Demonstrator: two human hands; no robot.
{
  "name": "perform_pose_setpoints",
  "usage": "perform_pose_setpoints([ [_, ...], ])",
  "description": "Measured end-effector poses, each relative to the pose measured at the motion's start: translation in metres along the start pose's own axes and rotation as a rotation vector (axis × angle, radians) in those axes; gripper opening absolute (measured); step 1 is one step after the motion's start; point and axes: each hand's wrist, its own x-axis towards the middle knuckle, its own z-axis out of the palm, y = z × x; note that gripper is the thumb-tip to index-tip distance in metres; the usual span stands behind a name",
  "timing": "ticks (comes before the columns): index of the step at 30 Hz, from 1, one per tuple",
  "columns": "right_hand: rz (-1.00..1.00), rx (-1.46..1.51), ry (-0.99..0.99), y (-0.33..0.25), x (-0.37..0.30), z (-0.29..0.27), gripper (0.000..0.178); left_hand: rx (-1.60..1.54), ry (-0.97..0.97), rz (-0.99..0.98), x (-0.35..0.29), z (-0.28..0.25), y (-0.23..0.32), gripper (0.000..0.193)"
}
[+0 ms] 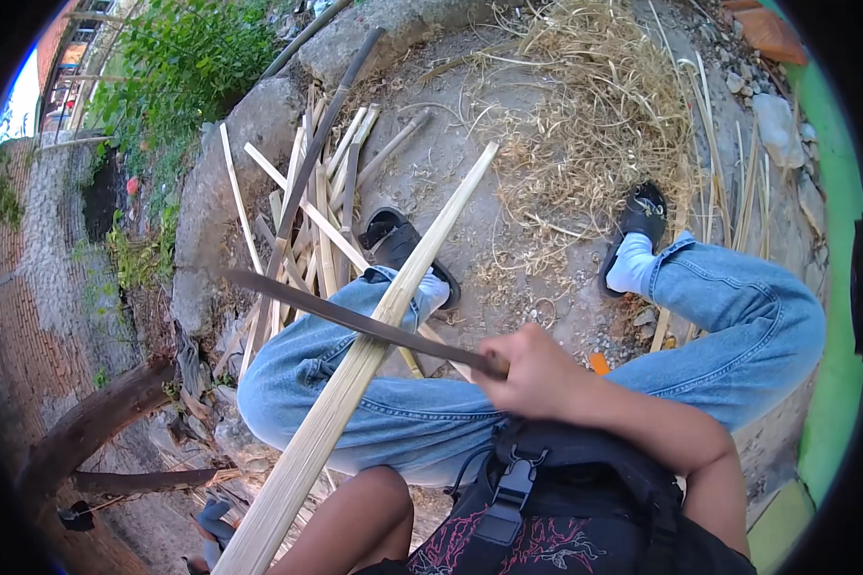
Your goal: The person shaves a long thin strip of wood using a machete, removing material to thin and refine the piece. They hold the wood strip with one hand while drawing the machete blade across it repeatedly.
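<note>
My right hand (527, 372) is closed around the short handle of a long, dark-bladed machete (422, 347). Its blade points left and lies across a long, pale split bamboo strip (316, 436). That strip runs slantwise from the lower edge over my left thigh, with its narrow tip out beyond my left foot. Of my left arm (360, 522) only a bent part shows at the bottom; the hand itself is out of the picture.
Split bamboo strips (326, 244) lie heaped beside my left foot, a dark pole (331, 144) across them. Curly shavings (604, 115) cover the ground ahead. Rocks (235, 144) and a tree trunk (105, 412) stand left, a green wall (839, 297) right. Part of another person (216, 522) shows lower left.
</note>
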Motion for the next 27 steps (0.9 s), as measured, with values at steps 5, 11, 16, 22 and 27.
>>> perform_pose_setpoints([
  [5,0.063,0.077,0.151,0.004,0.005,0.006,0.019,0.103,0.031,0.083,0.000,-0.002,-0.013,0.032],
  [11,0.021,0.055,0.150,0.024,0.015,0.007,0.016,0.015,-0.083,0.035,0.002,-0.008,-0.007,0.031],
  [16,-0.191,0.037,0.094,-0.015,-0.005,0.011,0.019,0.238,-0.213,0.096,0.001,-0.026,0.007,0.035],
  [22,0.173,0.161,0.051,0.035,0.019,-0.005,0.029,0.368,0.241,-0.041,-0.001,-0.021,0.013,0.042],
  [27,0.409,1.513,-0.686,0.052,0.027,-0.011,0.076,0.497,-0.062,0.065,0.005,-0.038,0.007,0.042],
])
